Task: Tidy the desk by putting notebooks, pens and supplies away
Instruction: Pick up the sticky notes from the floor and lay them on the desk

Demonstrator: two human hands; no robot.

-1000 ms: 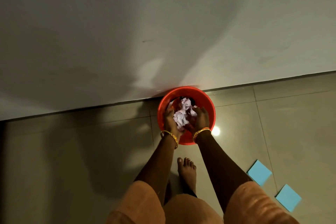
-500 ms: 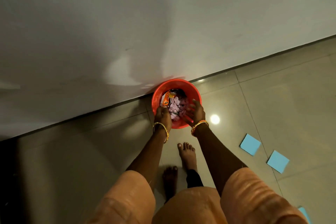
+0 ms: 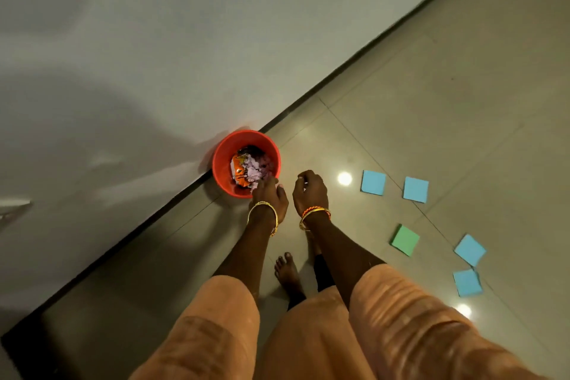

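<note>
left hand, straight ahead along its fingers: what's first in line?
Probably the crumpled paper inside the red bucket: the left hand already reaches over the near rim. Depth is unclear from this single view.

- Glossy beige tiled floor (image 3: 431, 108), meeting the pale wall.
- Red bucket (image 3: 222, 163) stands on it, tight against the wall.
- Four blue sticky notes (image 3: 373, 182) lie flat on the tiles, scattered right.
- One green sticky note (image 3: 405, 240) among them.
- A bare foot (image 3: 287, 271) planted on it.
</note>
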